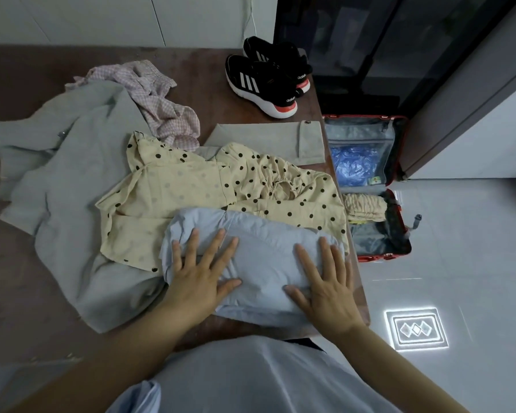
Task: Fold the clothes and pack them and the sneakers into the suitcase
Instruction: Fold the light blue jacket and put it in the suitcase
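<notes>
Our left hand [201,275] and right hand [325,281] press flat, fingers spread, gripping nothing, on folded light-blue garment [265,254]; polka-dot dress [173,186] underneath, suitcase [367,117] unzipped on floor.

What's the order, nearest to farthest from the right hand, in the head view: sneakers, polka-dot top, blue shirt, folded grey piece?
1. Blue shirt, under the right hand.
2. Polka-dot top, just beyond it.
3. Folded grey piece, farther back.
4. Sneakers, farthest back.
</notes>
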`<state>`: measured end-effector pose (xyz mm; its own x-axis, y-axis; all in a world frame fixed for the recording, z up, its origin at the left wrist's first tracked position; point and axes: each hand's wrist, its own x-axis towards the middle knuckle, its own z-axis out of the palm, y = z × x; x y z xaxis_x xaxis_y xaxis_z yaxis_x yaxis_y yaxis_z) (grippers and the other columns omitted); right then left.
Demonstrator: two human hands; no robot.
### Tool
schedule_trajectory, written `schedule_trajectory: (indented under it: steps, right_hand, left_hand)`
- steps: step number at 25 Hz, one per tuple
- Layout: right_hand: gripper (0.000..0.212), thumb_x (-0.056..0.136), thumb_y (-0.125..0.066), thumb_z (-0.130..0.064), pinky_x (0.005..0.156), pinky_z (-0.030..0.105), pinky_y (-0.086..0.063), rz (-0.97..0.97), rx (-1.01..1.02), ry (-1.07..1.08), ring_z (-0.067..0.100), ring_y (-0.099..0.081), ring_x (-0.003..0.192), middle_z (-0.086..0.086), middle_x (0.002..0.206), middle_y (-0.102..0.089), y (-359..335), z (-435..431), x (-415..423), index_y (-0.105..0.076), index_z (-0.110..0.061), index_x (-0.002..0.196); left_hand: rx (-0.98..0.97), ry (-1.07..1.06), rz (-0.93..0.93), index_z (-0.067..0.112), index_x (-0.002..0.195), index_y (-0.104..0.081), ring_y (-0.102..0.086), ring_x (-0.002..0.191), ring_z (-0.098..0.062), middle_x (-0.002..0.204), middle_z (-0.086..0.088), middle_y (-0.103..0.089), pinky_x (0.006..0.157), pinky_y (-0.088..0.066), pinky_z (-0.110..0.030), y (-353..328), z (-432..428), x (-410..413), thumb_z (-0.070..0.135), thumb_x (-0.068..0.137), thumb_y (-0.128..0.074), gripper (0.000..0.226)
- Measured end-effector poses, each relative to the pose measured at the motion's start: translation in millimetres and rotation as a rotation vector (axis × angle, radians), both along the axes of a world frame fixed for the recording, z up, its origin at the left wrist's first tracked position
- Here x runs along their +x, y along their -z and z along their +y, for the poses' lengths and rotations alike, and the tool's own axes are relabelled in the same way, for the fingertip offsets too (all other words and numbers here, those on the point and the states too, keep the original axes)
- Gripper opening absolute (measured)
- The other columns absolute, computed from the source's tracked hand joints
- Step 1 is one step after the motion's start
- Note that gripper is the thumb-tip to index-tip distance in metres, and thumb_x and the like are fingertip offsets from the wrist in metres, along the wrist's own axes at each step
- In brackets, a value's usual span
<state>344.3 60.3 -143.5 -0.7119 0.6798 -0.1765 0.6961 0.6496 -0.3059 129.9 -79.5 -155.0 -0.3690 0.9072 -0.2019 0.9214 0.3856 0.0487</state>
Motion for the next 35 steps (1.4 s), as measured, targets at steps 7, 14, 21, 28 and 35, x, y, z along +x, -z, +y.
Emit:
schedule_trajectory:
  steps: [7, 14, 21, 28, 35]
  right_hand:
    - [0.075, 0.079, -0.011, -0.081, 0.113, 0.044, -0.003, 0.023, -0.067, -0.036, 0.021, 0.011, 0.143, 0.004, 0.156, 0.006, 22, 8, 5, 0.007, -0.048, 0.143]
    - [0.081, 0.072, -0.077, -0.034, 0.101, 0.032, -0.039, 0.565, -0.673, 0.695, 0.014, -0.043, 0.12, -0.005, 0.126, -0.043, -17, 4, 6, -0.031, -0.02, 0.137]
    - [0.078, 0.03, -0.093, -0.04, 0.084, 0.039, -0.055, 0.602, -1.207, 0.851, 0.027, -0.069, 0.093, 0.01, 0.103, -0.072, -26, 11, 1, -0.068, -0.013, 0.098]
    - [0.032, 0.071, -0.073, -0.002, 0.083, 0.042, -0.054, 0.727, -1.276, 0.93, 0.032, -0.069, 0.092, 0.014, 0.101, -0.072, -24, -2, 18, -0.065, -0.006, 0.102]
    - [0.017, 0.075, -0.075, -0.009, 0.054, 0.031, -0.052, 0.595, -1.238, 0.759, 0.026, -0.062, 0.055, 0.017, 0.064, -0.065, -24, 71, 97, -0.063, 0.004, 0.073]
  left_hand:
    - [-0.056, -0.023, -0.14, 0.042, 0.138, 0.03, 0.025, 0.14, -0.026, 0.146, 0.018, 0.038, 0.113, 0.003, -0.054, 24, 4, -7, 0.081, 0.07, 0.019, 0.079]
    - [0.416, -0.469, -0.321, 0.004, 0.144, -0.02, -0.024, 0.134, -0.034, 0.147, -0.02, -0.028, 0.108, -0.025, -0.049, -20, -2, -10, 0.077, 0.074, -0.037, 0.102]
    - [0.222, -0.659, -0.537, 0.002, 0.126, -0.036, -0.051, 0.114, -0.034, 0.126, -0.014, -0.049, 0.092, -0.044, -0.046, -24, 8, -19, 0.054, 0.071, -0.069, 0.082]
    - [0.261, -0.615, -0.837, 0.011, 0.105, -0.059, -0.062, 0.092, -0.016, 0.093, 0.004, -0.066, 0.075, -0.046, -0.026, -12, 12, 2, 0.052, 0.073, -0.069, 0.053]
    - [0.325, -0.783, -0.446, 0.006, 0.111, -0.064, -0.028, 0.133, -0.04, 0.142, -0.023, -0.037, 0.11, -0.023, -0.051, -4, 57, 89, 0.064, 0.067, -0.068, 0.073]
